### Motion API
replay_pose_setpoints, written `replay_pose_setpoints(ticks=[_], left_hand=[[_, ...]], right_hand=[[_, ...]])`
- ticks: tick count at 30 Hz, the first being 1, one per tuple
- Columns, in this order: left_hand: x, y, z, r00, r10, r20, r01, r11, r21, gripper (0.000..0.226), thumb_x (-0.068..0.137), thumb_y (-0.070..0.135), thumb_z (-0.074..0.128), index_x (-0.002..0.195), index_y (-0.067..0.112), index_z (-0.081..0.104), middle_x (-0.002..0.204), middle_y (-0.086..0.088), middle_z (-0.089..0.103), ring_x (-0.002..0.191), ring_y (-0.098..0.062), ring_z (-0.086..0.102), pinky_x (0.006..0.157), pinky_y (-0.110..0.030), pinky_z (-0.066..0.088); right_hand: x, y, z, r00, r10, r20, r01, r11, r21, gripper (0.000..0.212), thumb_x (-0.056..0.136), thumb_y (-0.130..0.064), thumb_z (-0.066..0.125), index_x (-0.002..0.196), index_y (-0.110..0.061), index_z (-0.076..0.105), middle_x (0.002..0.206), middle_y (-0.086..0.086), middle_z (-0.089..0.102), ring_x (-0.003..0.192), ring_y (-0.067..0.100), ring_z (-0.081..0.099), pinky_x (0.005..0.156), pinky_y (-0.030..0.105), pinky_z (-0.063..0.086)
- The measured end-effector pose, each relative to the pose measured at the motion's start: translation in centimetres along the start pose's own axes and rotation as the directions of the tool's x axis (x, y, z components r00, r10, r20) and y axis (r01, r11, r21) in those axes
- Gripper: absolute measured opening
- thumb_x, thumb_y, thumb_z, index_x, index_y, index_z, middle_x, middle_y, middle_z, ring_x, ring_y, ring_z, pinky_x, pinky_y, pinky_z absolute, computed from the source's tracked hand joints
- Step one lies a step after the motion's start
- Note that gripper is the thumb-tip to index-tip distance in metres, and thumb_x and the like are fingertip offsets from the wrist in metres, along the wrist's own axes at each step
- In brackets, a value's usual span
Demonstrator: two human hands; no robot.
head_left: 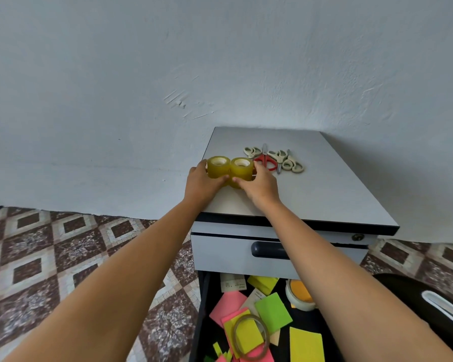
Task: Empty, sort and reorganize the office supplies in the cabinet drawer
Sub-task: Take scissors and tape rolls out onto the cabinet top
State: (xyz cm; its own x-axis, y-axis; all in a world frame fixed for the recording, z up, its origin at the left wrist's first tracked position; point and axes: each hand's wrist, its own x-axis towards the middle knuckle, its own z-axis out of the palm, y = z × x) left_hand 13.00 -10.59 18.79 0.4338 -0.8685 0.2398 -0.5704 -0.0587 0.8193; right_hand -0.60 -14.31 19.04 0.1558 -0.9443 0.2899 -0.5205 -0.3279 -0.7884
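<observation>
The left hand curled its fingers round one yellowish clear tape roll, and the right hand round a second roll. The two touched on the grey cabinet top, just beside the heaped scissors. The open black drawer below held coloured sticky notes.
</observation>
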Motion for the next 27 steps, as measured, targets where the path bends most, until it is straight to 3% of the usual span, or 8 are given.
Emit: replay_pose_setpoints(ticks=[4,16,27], left_hand=[[-0.1,-0.3,-0.2,1.0,-0.001,0.025,-0.001,0.999,0.048,0.063,0.078,0.03,0.073,0.132,0.014,0.046,0.127,-0.013,0.052,0.111,-0.025,0.053,0.088,-0.03,0.041],[1.0,0.0,0.2,1.0,0.014,0.006,-0.015,0.995,0.103,0.052,0.08,0.028,0.071,0.124,0.01,0.052,0.12,-0.012,0.057,0.106,-0.025,0.054,0.082,-0.028,0.041],[2.8,-0.1,1.0,1.0,0.017,-0.013,-0.016,0.995,0.098,0.046,0.081,0.029,0.069,0.121,0.011,0.055,0.114,-0.011,0.058,0.096,-0.022,0.055,0.076,-0.028,0.041]], right_hand=[[0.0,0.2,0.1,1.0,-0.01,0.004,0.01,1.0,-0.018,0.053,0.077,-0.025,0.075,0.125,-0.013,0.055,0.121,0.007,0.061,0.111,0.025,0.055,0.093,0.036,0.046],[1.3,0.1,0.3,1.0,0.0,-0.021,-0.001,0.998,-0.07,0.045,0.082,-0.024,0.071,0.12,-0.008,0.055,0.119,0.011,0.061,0.109,0.027,0.056,0.085,0.031,0.042],[3.4,0.5,1.3,0.999,0.012,-0.039,-0.015,0.998,-0.068,0.046,0.081,-0.024,0.072,0.12,-0.008,0.056,0.118,0.011,0.062,0.109,0.027,0.056,0.088,0.035,0.046]])
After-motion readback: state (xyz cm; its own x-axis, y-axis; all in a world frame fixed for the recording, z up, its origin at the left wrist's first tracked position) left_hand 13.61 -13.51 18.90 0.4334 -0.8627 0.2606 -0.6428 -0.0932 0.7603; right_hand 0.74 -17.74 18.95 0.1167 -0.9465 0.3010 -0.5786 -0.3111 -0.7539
